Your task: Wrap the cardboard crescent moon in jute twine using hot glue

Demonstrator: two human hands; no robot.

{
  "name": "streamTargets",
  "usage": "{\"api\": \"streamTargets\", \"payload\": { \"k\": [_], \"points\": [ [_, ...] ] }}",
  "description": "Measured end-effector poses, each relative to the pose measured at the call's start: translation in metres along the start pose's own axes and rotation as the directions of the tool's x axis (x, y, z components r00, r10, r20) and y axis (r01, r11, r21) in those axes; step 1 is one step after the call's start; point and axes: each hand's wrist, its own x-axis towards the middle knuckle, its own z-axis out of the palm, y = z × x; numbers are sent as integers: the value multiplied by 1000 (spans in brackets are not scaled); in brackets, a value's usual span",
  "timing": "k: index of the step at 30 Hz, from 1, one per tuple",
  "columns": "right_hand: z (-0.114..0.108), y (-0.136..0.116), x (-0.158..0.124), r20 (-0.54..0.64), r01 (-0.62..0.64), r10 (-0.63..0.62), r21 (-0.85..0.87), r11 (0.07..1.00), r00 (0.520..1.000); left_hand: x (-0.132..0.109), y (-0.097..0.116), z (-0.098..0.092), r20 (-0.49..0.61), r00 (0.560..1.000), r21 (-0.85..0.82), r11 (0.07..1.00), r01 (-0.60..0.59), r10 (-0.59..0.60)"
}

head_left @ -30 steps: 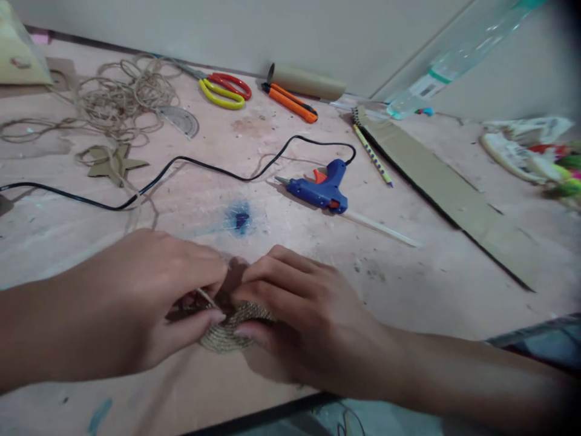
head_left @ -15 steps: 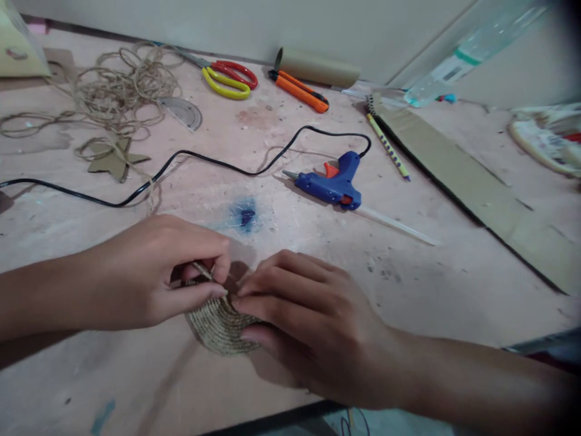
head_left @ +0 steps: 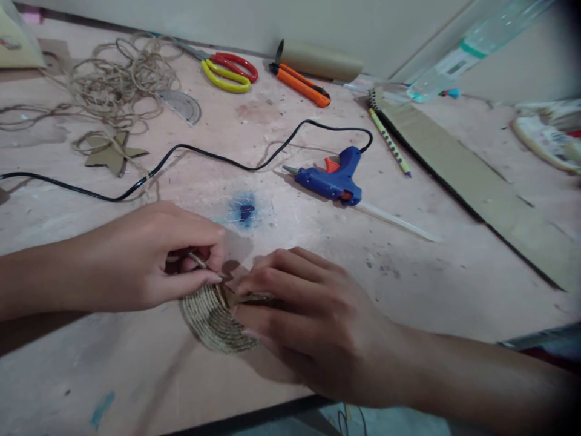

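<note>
Near the table's front edge lies a cardboard piece wound with rows of twine (head_left: 215, 321), its right side hidden under my fingers. My left hand (head_left: 167, 260) pinches the loose twine (head_left: 198, 259) between thumb and forefinger at the piece's upper left. From the right, my right hand (head_left: 308, 315) grips the wound piece, thumb below and fingers over its upper side. A bit of bare brown cardboard shows between the two hands. Beyond my left hand, the twine runs back past a cardboard star (head_left: 111, 154) to a loose tangle of twine (head_left: 120, 79).
A blue glue gun (head_left: 331, 181) with a glue stick lies ahead, its black cord (head_left: 218, 158) crossing leftward. Behind are scissors (head_left: 229, 71), an orange cutter (head_left: 302, 86), a protractor (head_left: 181, 106) and a cardboard tube (head_left: 320, 59). A pencil (head_left: 390, 143) and cardboard strip (head_left: 476, 175) lie right.
My left hand has moved slightly up and left with the twine. My right fingers have shifted, and more of the cardboard between the hands shows. The view has shifted a little.
</note>
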Motion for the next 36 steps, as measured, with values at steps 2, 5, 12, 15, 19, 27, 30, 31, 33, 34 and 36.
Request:
{"api": "streamTargets", "payload": {
  "k": [2, 5, 12, 15, 19, 27, 30, 31, 33, 34, 36],
  "points": [
    [1, 1, 0, -22, -3, 4, 15, 1000, 1000, 1, -1, -2, 12, 1000, -19, 1000, 1, 0],
    [3, 1, 0, -51, -22, 24, 27, 999, 998, 0, -3, -3, 26, 1000, -64, 998, 5, -3],
    [-1, -1, 0, -5, 2, -2, 0, 1000, 1000, 0, -5, 0, 24, 1000, -47, 999, -3, 4],
    [-5, -2, 1, 36, 14, -14, -15, 1000, 999, 1, -5, -1, 30, 1000, -48, 999, 7, -5],
    [-4, -2, 0, 40, -5, 6, -16, 1000, 999, 1, -5, -2, 48, 999, -69, 997, 28, -25],
    [3, -1, -2, -42, -18, 18, 18, 1000, 999, 1, -7, -2, 47, 999, -56, 998, 27, -24],
    [2, 0, -2, -21, -12, 13, 22, 1000, 1000, 1, -7, -1, 30, 1000, -58, 998, 9, -7],
    [1, 0, -2, -17, -11, 11, 23, 1000, 1000, 1, -8, -1, 24, 1000, -62, 998, 5, -3],
    [0, 0, -2, -9, -5, 5, 16, 1000, 1000, 1, -8, 0, 18, 1000, -64, 998, -3, 4],
    [0, 0, -1, -1, -1, 1, 10, 1000, 1000, 1, -8, 0, 19, 1000, -62, 998, -4, 5],
    [0, -1, -1, 6, -2, 2, -8, 1000, 1000, 2, -9, 0, 24, 1000, -56, 998, -3, 5]
  ]
}}
